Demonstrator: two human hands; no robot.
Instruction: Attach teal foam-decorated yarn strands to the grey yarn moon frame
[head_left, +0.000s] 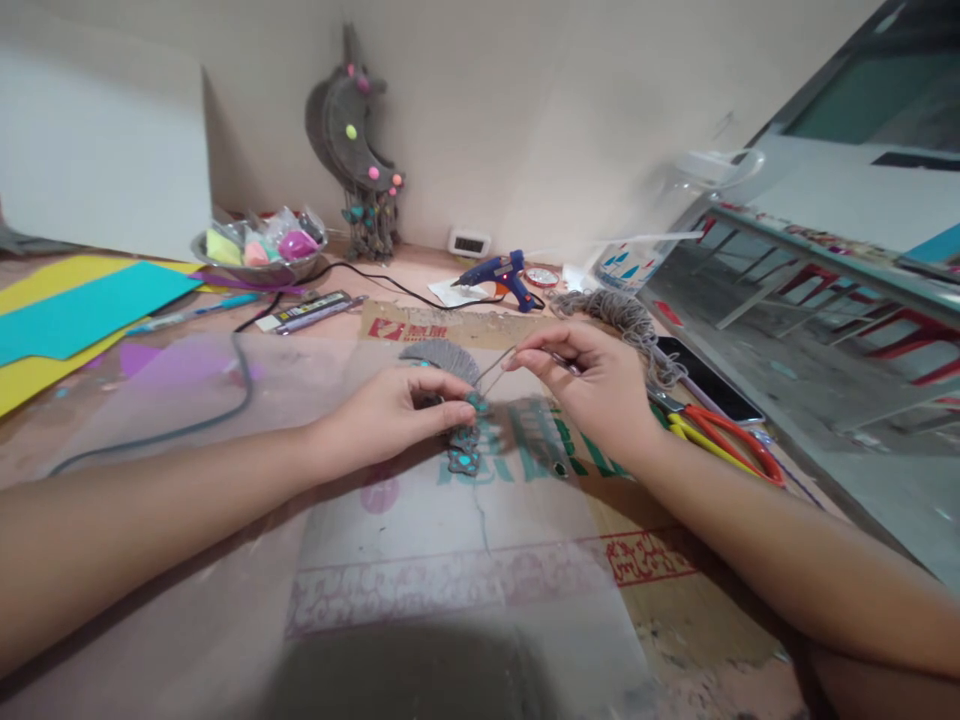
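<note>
My left hand [420, 405] is closed, with thumb and fingertips pinching a small grey piece with turquoise spots [463, 455] that hangs below the fingers. Behind it lies a round grey yarn-wrapped form [450, 355], partly covered by this hand. Taut grey yarn [495, 372] runs from the piece to my right hand [577, 375], which pinches it between thumb and forefinger. A thin dark stick-like thing [566, 366] shows under the right fingers; its kind is unclear. A loose thread [481, 515] trails down over the translucent sheet [420, 560].
Orange-handled scissors [735, 440], a phone [709, 380] and a grey yarn bundle [619, 325] lie right. Behind are a blue glue gun [499, 275], a bowl of colourful packets [262, 265] and a plastic jug [652, 220]. A grey moon ornament [356, 140] stands against the wall. A black cable [244, 370] crosses the left side.
</note>
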